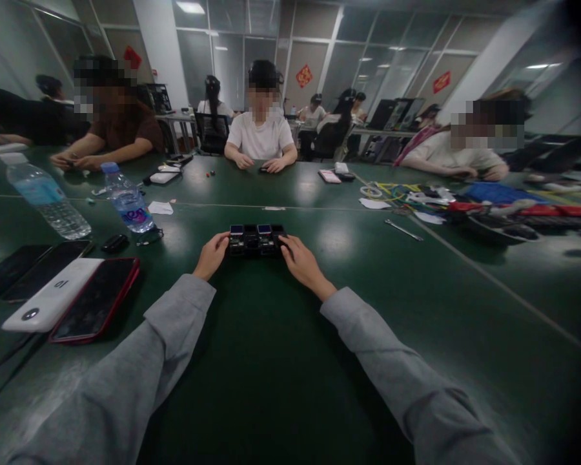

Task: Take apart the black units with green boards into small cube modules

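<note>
Ahead of me, on or just above the green table (275, 361), is a long black electronic device (252, 240) with two small bluish screens and fine parts below them. My left hand (212, 255) grips its left end, thumb and fingers closed at the edge. At the other end, my right hand (301, 259) is closed on it too, fingers along the side and top. The parts under the fingertips are hidden, and the small details are too fine to read.
Two water bottles (128, 200) and several phones, one with a red case (97, 300), lie or stand to the left beside a white power bank (53, 294). Rightward are a wrench (403, 230) and a heap of cables (407, 194). Several people sit across the table.
</note>
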Action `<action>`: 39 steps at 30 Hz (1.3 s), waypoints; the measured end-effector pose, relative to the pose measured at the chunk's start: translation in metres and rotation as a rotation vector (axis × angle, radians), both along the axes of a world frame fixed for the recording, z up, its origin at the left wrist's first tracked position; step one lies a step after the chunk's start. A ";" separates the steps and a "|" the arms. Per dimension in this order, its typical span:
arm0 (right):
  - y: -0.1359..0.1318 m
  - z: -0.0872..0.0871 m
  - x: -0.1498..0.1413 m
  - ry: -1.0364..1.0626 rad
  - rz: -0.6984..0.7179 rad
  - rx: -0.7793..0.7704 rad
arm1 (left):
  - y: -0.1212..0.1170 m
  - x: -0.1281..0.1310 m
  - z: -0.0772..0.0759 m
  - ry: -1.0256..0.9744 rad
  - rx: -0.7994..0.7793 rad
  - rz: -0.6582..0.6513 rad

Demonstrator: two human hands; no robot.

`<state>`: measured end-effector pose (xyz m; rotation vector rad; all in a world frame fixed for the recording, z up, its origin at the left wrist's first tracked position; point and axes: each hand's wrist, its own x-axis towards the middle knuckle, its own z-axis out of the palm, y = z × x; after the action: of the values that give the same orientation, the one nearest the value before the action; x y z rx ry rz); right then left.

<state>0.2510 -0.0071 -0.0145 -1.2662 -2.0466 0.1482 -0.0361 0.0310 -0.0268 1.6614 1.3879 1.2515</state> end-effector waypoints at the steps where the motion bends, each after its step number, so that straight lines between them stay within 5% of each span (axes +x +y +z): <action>1: -0.001 0.001 0.000 -0.003 0.001 -0.003 | 0.000 0.000 -0.001 0.002 -0.002 -0.006; 5: -0.005 0.005 -0.003 -0.048 -0.013 0.036 | -0.003 0.003 0.003 0.058 0.030 0.000; 9: -0.011 0.010 -0.006 -0.127 0.035 0.096 | -0.015 0.012 0.015 0.270 0.268 0.056; 18: -0.009 0.006 -0.008 -0.231 0.128 0.088 | -0.035 0.027 0.025 0.722 0.498 -0.343; 39: -0.007 0.007 -0.008 -0.295 0.117 0.089 | -0.035 0.024 0.023 0.625 0.477 -0.309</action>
<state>0.2427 -0.0143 -0.0073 -1.1689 -2.3513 -0.0803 -0.0120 -0.0038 -0.0035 2.6484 1.1290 0.9633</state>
